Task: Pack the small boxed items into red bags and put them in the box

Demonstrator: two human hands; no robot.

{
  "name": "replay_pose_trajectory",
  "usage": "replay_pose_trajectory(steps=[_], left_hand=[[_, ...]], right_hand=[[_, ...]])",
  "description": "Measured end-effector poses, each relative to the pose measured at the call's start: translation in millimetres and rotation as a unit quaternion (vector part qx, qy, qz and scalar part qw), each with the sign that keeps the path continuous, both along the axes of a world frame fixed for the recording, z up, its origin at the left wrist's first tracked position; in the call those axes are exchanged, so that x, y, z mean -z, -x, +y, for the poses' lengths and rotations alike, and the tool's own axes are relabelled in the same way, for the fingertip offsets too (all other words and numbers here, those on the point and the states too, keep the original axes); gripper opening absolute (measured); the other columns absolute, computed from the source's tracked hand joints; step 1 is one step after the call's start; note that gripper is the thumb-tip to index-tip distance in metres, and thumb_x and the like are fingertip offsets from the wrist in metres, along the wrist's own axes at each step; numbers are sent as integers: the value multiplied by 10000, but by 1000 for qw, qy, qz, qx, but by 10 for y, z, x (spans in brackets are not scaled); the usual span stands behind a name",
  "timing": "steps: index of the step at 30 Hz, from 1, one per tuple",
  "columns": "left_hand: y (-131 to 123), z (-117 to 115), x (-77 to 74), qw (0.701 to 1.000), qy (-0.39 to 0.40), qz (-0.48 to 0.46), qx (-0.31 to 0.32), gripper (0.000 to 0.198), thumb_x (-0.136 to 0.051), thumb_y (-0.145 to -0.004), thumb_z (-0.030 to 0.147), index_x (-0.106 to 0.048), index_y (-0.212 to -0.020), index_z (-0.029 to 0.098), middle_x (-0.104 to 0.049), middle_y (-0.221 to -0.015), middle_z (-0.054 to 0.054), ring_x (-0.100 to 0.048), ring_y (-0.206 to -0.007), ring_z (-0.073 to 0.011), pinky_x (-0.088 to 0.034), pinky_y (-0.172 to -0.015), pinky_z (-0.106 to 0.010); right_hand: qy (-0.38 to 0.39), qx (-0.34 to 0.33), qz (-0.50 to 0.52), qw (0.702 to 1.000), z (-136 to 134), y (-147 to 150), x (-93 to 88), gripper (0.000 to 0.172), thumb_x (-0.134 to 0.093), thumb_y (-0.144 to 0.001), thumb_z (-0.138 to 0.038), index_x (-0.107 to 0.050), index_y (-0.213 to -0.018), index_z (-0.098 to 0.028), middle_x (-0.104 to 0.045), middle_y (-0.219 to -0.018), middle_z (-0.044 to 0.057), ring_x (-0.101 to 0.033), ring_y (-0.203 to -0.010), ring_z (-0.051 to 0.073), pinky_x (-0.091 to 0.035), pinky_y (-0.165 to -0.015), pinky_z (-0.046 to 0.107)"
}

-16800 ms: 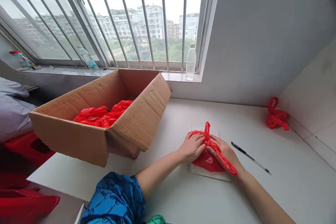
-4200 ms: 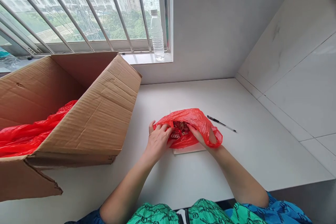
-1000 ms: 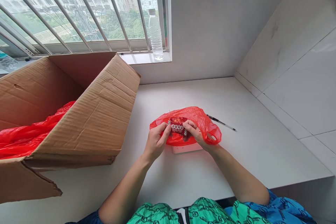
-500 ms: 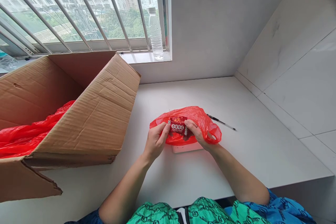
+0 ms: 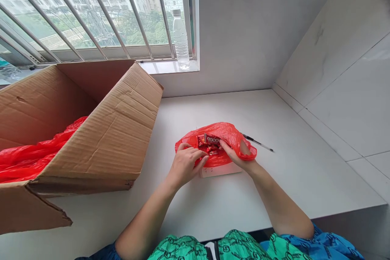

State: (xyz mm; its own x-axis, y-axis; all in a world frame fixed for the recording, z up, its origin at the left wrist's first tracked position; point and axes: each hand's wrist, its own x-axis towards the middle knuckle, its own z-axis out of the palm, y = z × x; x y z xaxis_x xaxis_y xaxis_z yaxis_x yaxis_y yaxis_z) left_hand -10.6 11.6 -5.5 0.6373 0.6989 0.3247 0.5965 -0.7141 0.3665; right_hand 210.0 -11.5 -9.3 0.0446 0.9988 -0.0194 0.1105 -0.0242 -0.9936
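Left hand [image 5: 184, 165] spread, right hand [image 5: 236, 155] pinching the rim of a limp red plastic bag [image 5: 224, 131] around light wrapped sweets [image 5: 209, 144].

White counter [image 5: 298, 178], cardboard box [image 5: 91, 130], white flat block [image 5: 221, 172], black pen [image 5: 257, 142]

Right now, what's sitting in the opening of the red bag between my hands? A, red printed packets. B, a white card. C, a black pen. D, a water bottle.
A: red printed packets show in the opening of the red plastic bag, between the left hand and the right hand.
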Motion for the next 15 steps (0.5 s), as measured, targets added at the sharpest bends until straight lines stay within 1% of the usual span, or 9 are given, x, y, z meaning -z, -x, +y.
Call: replay_pose_trajectory(steps=[2, 3, 6, 7, 8, 10, 12, 15], left_hand=[[-3, -5, 17, 999, -1, 28, 28, 315, -478, -993, 334, -670, -771, 218, -667, -656, 9, -575, -606, -138, -367, -898, -368], [-5, -8, 22, 999, -2, 36, 36, 345, -475, -993, 341, -660, -731, 213, -643, -622, 10, -554, -589, -136, -365, -897, -369], [-5, -10, 31, 998, -5, 42, 41, 395, -468, -996, 344, -645, -671, 207, -623, -602, 8, -526, -573, -132, -365, -887, -368], [-4, -9, 35, 998, -5, 41, 42, 403, -465, -998, 343, -645, -664, 207, -629, -609, 5, -532, -579, -133, -367, -881, -366], [-4, -8, 39, 998, -3, 41, 43, 405, -464, -999, 342, -651, -666, 207, -641, -627, 1, -548, -593, -136, -370, -875, -364], [-5, -6, 48, 998, 1, 40, 45, 372, -465, -1002, 338, -680, -726, 212, -690, -727, -10, -597, -659, -145, -377, -866, -357], [-9, -6, 52, 999, 3, 37, 39, 302, -471, -1002, 334, -708, -849, 225, -730, -884, -21, -634, -746, -155, -390, -843, -344], [-16, -9, 45, 1000, -2, 24, 11, 237, -475, -1001, 323, -690, -1047, 236, -730, -1036, -33, -651, -812, -165, -414, -798, -327]], right_hand=[[12, -29, -3, 1000, 26, 7, 86, 241, -584, -917, -480, -718, -937, -280, -732, -975, 67, -674, -989, 299, -494, -1006, 527], [6, -27, -10, 1000, 33, 4, 114, 236, -590, -914, -476, -719, -943, -281, -730, -977, 67, -671, -995, 301, -494, -1002, 528], [-48, 26, -51, 997, 34, -27, 139, 208, -618, -897, -453, -704, -1000, -294, -719, -996, 64, -649, -1004, 308, -499, -968, 527], [-61, 34, -72, 995, 34, -41, 140, 199, -615, -897, -448, -702, -992, -297, -717, -978, 62, -649, -981, 307, -506, -945, 528], [-68, 29, -92, 993, 35, -53, 144, 190, -604, -902, -444, -702, -975, -298, -716, -959, 58, -650, -956, 305, -513, -922, 528], [-75, -5, -133, 988, 42, -71, 173, 176, -594, -906, -426, -706, -958, -300, -716, -970, 52, -650, -956, 304, -514, -918, 531], [-91, -29, -155, 983, 53, -82, 233, 180, -599, -903, -404, -707, -1010, -307, -707, -1061, 53, -633, -1041, 317, -492, -970, 540], [-108, -31, -124, 986, 56, -90, 351, 267, -617, -893, -394, -681, -1134, -297, -663, -1222, 74, -583, -1168, 342, -460, -1041, 538]])
